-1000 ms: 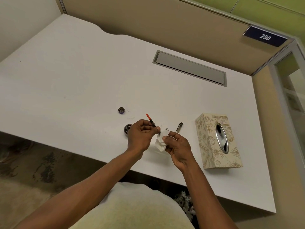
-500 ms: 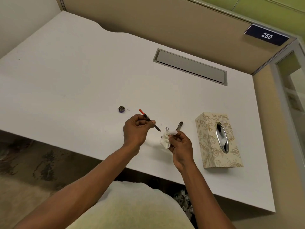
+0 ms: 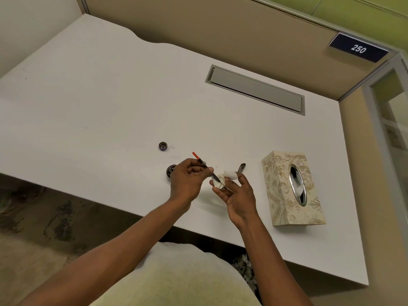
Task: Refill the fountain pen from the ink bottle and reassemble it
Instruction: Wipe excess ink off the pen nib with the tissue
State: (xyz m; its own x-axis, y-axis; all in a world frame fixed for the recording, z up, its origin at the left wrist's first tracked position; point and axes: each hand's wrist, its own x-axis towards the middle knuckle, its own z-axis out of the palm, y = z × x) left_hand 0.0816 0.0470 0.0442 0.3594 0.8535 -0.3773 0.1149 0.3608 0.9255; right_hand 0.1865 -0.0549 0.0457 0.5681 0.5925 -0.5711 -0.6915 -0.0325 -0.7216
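Note:
My left hand [image 3: 187, 180] grips the pen's inner section [image 3: 204, 164], a thin dark piece with a red end pointing up and left. Its nib end presses into a crumpled white tissue [image 3: 224, 178] held in my right hand [image 3: 237, 195]. The dark ink bottle [image 3: 170, 170] stands on the white desk [image 3: 106, 111] just left of my left hand, partly hidden by it. The bottle's cap [image 3: 163, 146] lies farther back on the desk. A dark pen part with a clip [image 3: 241, 167] lies beyond the tissue.
A patterned tissue box [image 3: 291, 187] lies to the right of my hands. A grey cable hatch [image 3: 256, 89] is set in the desk near the back partition. The desk's front edge runs just below my wrists.
The nib end was held apart from the tissue half a second ago; now it is pushed into the tissue again. My right hand has turned the tissue toward it.

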